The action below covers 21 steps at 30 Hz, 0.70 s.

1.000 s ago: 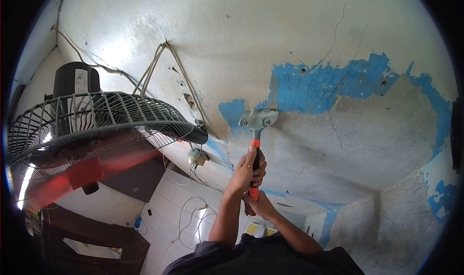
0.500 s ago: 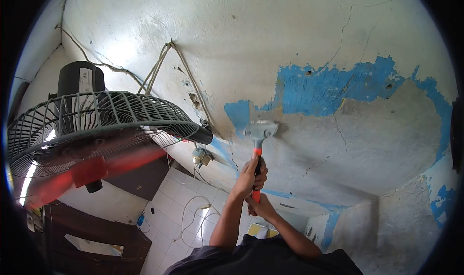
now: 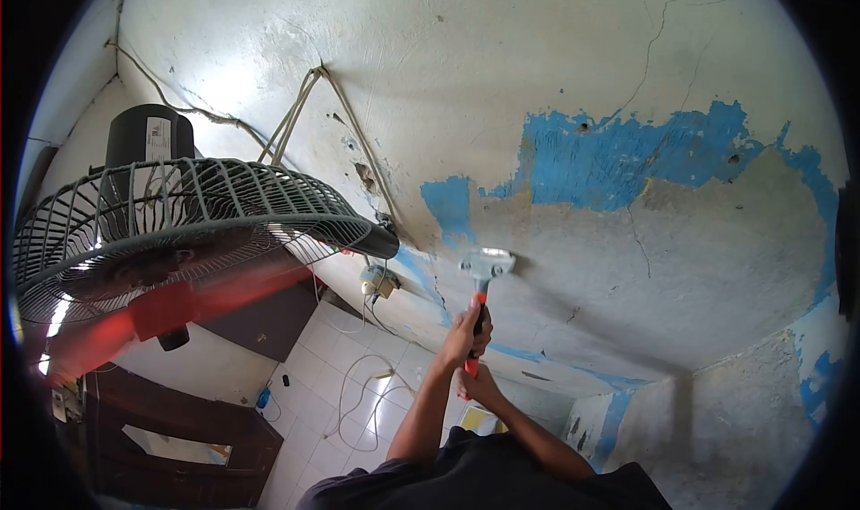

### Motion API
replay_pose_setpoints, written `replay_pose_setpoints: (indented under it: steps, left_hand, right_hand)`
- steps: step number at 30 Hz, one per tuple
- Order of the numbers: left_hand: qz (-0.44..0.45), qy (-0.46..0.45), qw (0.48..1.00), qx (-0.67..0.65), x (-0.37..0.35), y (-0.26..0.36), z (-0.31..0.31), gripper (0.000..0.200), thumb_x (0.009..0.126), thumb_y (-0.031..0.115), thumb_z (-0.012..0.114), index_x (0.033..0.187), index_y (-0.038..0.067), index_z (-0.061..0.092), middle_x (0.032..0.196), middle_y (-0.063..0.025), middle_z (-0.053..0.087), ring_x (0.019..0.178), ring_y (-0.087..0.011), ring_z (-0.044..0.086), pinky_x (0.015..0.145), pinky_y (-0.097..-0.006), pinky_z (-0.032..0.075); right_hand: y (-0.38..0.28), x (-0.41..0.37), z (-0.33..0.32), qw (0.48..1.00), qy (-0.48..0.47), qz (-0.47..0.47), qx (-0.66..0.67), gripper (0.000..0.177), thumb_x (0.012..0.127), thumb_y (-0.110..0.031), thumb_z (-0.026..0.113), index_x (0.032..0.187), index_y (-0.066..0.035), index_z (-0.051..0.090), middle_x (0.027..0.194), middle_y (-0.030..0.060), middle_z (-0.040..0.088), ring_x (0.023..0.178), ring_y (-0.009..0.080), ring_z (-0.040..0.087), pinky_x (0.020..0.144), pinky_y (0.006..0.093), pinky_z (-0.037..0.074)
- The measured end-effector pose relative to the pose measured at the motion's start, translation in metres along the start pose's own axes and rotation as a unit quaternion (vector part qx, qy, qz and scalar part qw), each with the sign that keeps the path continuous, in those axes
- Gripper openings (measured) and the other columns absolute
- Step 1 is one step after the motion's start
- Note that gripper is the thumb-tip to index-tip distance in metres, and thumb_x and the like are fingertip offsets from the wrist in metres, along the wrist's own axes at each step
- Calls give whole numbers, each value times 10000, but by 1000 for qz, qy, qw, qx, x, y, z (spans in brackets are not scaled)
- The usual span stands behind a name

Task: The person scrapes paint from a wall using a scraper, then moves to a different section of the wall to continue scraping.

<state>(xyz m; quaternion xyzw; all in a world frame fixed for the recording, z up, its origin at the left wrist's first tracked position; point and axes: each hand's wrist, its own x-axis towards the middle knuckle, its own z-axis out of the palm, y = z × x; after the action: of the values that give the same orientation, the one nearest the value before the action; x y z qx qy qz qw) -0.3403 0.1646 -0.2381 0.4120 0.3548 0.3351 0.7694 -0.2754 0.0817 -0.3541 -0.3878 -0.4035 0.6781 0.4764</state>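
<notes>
A scraper [image 3: 486,263] with a wide metal head and a red and black handle is against or very close to the wall, below the blue paint patch [image 3: 582,165]. My left hand [image 3: 466,329] wraps round the handle just under the metal head. Lower down, my right hand [image 3: 477,384] grips the handle's red end. Bare grey plaster [image 3: 708,250] surrounds the scraper head on the right, with white paint [image 3: 484,62] higher up the wall.
A fan [image 3: 179,223] with a wire cage and red blades fills the left side. Cables [image 3: 358,142] hang on the wall near a socket box [image 3: 380,281]. A loose cord [image 3: 345,411] lies on the tiled floor [image 3: 313,358]. Dark wooden furniture [image 3: 179,483] stands lower left.
The scraper and both hands have moved down, away from the lower edge of the blue patch. Both hands keep their hold, and the view has shifted slightly.
</notes>
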Motion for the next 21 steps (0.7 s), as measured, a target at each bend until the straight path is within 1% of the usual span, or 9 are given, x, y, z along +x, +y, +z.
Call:
replay_pose_setpoints:
  steps: [2, 5, 8, 11, 14, 15, 17, 20, 21]
  left_hand:
    - [-12, 7, 1000, 10, 6, -7, -2, 572, 964, 656, 329, 715, 144, 384, 530, 65, 289, 405, -46, 249, 373, -224, 211]
    - [-4, 1, 1000, 0, 1, 9, 5, 562, 970, 646, 323, 726, 144, 388, 531, 66, 280, 408, -50, 240, 377, -228, 200]
    - [3, 12, 1000, 23, -1, 14, 5, 604, 932, 702, 348, 689, 149, 368, 526, 70, 285, 402, -46, 253, 371, -234, 208]
    - [-20, 56, 998, 34, -1, -8, -1, 607, 929, 705, 354, 688, 148, 364, 530, 68, 281, 403, -50, 249, 370, -235, 208]
    - [6, 47, 999, 27, -1, 11, 7, 582, 960, 665, 320, 720, 138, 376, 534, 62, 289, 411, -48, 243, 376, -227, 199]
    - [9, 40, 999, 27, -1, 16, 9, 583, 957, 669, 324, 721, 138, 376, 535, 63, 291, 410, -47, 246, 376, -226, 200]
    - [18, 26, 999, 30, -1, 23, 9, 587, 951, 677, 331, 721, 139, 377, 536, 64, 295, 410, -46, 253, 376, -226, 202]
    - [-29, 56, 996, 55, -4, 7, 5, 579, 964, 659, 321, 722, 137, 376, 535, 61, 296, 410, -46, 250, 375, -225, 204]
    - [-24, 55, 997, 51, -5, 3, 5, 578, 965, 658, 320, 722, 136, 376, 535, 61, 297, 410, -46, 250, 375, -224, 204]
  right_hand:
    - [15, 2, -10, 1000, -5, -6, -15, 268, 931, -219, 556, 713, -82, 480, 530, -7, 490, 441, 96, 495, 452, 267, 423]
    - [-12, -2, 1, 1000, 10, 17, 17, 240, 918, -213, 566, 738, -74, 487, 544, -5, 503, 450, 95, 498, 451, 266, 416]
    - [-9, 0, 4, 1000, 2, 6, 22, 247, 915, -215, 570, 734, -72, 484, 536, -1, 498, 452, 94, 498, 450, 265, 415]
    - [29, 0, -5, 998, -35, -3, 43, 243, 918, -212, 563, 735, -73, 483, 530, 2, 496, 453, 93, 501, 450, 268, 416]
    - [12, 6, -6, 1000, -2, -12, -22, 245, 922, -212, 549, 730, -74, 485, 526, 3, 494, 452, 97, 504, 451, 272, 420]
    - [-19, 4, 2, 1000, -8, -8, 5, 253, 929, -216, 536, 724, -74, 488, 526, -1, 490, 450, 100, 502, 455, 277, 425]
    - [-13, 1, 5, 1000, -1, -6, 9, 257, 930, -212, 533, 718, -76, 483, 524, -4, 483, 450, 101, 500, 457, 280, 427]
    - [5, -2, 6, 999, -21, -4, 37, 255, 927, -200, 533, 712, -75, 477, 521, -7, 477, 452, 101, 499, 460, 279, 423]
    - [6, -6, 5, 999, -28, 4, 44, 259, 927, -199, 531, 707, -74, 477, 519, -6, 478, 452, 101, 500, 460, 278, 422]
